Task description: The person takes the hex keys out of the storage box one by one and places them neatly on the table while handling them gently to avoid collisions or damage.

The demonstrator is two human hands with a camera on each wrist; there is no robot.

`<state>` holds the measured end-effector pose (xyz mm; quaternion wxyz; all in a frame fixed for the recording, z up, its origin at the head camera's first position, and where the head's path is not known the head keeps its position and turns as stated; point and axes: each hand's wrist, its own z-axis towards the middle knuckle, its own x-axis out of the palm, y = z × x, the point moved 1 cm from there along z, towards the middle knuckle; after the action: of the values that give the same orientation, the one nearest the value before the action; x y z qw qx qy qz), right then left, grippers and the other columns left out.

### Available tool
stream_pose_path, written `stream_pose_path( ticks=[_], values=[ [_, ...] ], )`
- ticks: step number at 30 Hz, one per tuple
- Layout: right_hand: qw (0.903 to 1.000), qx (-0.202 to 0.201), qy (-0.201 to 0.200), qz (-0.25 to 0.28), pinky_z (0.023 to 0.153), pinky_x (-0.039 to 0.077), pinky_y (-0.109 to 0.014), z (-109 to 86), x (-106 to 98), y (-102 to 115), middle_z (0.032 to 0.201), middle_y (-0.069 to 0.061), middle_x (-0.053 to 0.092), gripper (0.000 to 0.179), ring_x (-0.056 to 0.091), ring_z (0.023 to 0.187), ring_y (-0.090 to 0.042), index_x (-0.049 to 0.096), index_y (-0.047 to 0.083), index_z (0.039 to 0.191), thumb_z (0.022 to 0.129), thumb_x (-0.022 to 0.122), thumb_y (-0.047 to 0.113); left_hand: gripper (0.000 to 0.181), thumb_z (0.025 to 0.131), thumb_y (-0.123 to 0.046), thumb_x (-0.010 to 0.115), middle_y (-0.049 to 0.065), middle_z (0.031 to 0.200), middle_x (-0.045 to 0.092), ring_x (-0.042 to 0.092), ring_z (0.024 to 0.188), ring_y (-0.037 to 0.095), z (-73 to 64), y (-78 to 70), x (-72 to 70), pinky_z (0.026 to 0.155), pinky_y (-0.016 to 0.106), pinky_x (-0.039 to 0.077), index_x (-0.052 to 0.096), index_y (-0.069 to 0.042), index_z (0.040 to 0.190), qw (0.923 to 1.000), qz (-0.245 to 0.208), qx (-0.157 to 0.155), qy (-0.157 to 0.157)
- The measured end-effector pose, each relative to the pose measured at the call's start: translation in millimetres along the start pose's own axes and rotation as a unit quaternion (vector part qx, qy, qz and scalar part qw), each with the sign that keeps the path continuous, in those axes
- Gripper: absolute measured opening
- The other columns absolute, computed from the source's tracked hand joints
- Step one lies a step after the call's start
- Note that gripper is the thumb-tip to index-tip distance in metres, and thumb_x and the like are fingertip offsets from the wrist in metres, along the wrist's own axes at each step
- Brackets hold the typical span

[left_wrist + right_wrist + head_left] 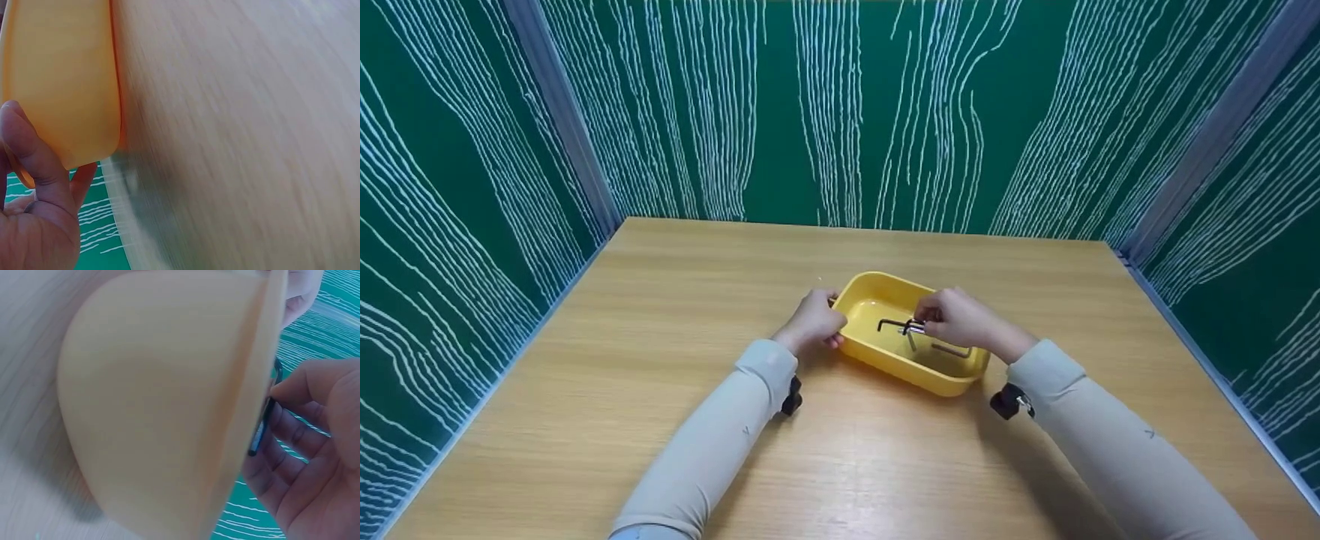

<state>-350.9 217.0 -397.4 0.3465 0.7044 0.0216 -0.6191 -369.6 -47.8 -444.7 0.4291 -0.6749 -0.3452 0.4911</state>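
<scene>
A yellow plastic tray (900, 370) stands on the table, slightly angled. My left hand (814, 321) grips its left end, thumb and fingers at the rim, as the left wrist view also shows. Over the tray's inside, my right hand (964, 322) pinches a bunch of hex keys; a black L-shaped hex key (892, 323) sticks out to the left. In the right wrist view a dark key end (260, 433) shows below the fingertips, beyond the tray wall. One grey hex key (952, 350) lies on the tray's bottom. The fingers hide how many keys are held.
The wooden table (675, 300) spreads around the tray. Green panels with white wavy lines (772, 112) enclose its back and sides. Near each wrist hangs a small black device (792, 397).
</scene>
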Motion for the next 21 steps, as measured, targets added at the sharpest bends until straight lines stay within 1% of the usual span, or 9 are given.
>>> stream_pose_path(
  ticks=[3, 6, 8, 11, 16, 18, 21],
  values=[
    [0.9999, -0.01, -0.008, 0.002, 0.084, 0.062, -0.044, -1.5, -0.6, -1.6, 0.103, -0.017, 0.077, 0.022, 0.065, 0.087, -0.023, 0.077, -0.004, 0.112, 0.094, 0.064, -0.002, 0.046, 0.095, 0.007, 0.054, 0.029, 0.102, 0.069, 0.055, 0.048, 0.009, -0.9, -0.7, -0.2, 0.045, 0.019, 0.052, 0.055, 0.007, 0.141, 1.0, -0.001, 0.002, 0.0],
    [0.9998, -0.016, -0.012, 0.003, 0.084, 0.063, -0.044, -3.2, -1.0, -3.7, 0.105, -0.021, 0.077, 0.024, 0.066, 0.086, -0.023, 0.076, -0.004, 0.113, 0.095, 0.062, -0.004, 0.046, 0.095, 0.008, 0.053, 0.026, 0.095, 0.068, 0.055, 0.047, 0.009, -0.5, -0.5, -0.5, 0.044, 0.019, 0.051, 0.055, 0.008, 0.141, 1.0, -0.003, 0.006, 0.0],
    [0.9998, -0.011, -0.013, 0.006, 0.083, 0.062, -0.042, -5.2, -1.7, -4.0, 0.107, -0.023, 0.077, 0.025, 0.065, 0.086, -0.023, 0.076, -0.004, 0.115, 0.095, 0.061, -0.005, 0.047, 0.094, 0.008, 0.053, 0.025, 0.094, 0.067, 0.055, 0.046, 0.009, -0.4, -0.8, -0.4, 0.044, 0.019, 0.051, 0.055, 0.008, 0.141, 1.0, -0.003, 0.009, 0.0],
    [0.9998, -0.001, -0.016, 0.007, 0.083, 0.062, -0.041, -7.4, -3.1, -4.5, 0.108, -0.021, 0.077, 0.026, 0.065, 0.086, -0.023, 0.077, -0.002, 0.117, 0.097, 0.061, -0.004, 0.047, 0.094, 0.009, 0.053, 0.022, 0.091, 0.067, 0.056, 0.047, 0.009, -0.6, -0.7, -0.8, 0.044, 0.019, 0.051, 0.055, 0.008, 0.141, 0.9999, -0.007, 0.011, 0.0],
    [0.9996, -0.003, -0.027, 0.001, 0.085, 0.064, -0.046, -10.2, -6.0, -6.2, 0.108, -0.021, 0.078, 0.025, 0.066, 0.086, -0.024, 0.077, -0.004, 0.118, 0.098, 0.062, -0.004, 0.048, 0.095, 0.007, 0.052, 0.013, 0.079, 0.063, 0.055, 0.045, 0.008, 0.9, 1.5, -1.0, 0.044, 0.019, 0.051, 0.056, 0.008, 0.143, 0.9998, -0.011, 0.016, 0.001],
    [0.9996, -0.001, -0.029, -0.002, 0.086, 0.064, -0.046, -11.3, -7.0, -6.9, 0.108, -0.022, 0.077, 0.025, 0.065, 0.086, -0.024, 0.077, -0.004, 0.118, 0.098, 0.062, -0.003, 0.049, 0.095, 0.007, 0.052, 0.012, 0.077, 0.063, 0.055, 0.044, 0.008, 2.0, 2.4, -0.8, 0.044, 0.02, 0.051, 0.056, 0.008, 0.144, 0.9998, -0.009, 0.018, 0.002],
    [0.9995, 0.011, -0.03, -0.001, 0.086, 0.063, -0.046, -13.1, -8.3, -7.7, 0.109, -0.022, 0.077, 0.026, 0.064, 0.087, -0.025, 0.077, -0.003, 0.119, 0.099, 0.061, -0.004, 0.05, 0.094, 0.007, 0.051, 0.015, 0.08, 0.064, 0.055, 0.044, 0.008, 2.6, 2.8, -0.7, 0.044, 0.02, 0.052, 0.055, 0.009, 0.144, 0.9998, -0.007, 0.018, 0.002]
  ],
)
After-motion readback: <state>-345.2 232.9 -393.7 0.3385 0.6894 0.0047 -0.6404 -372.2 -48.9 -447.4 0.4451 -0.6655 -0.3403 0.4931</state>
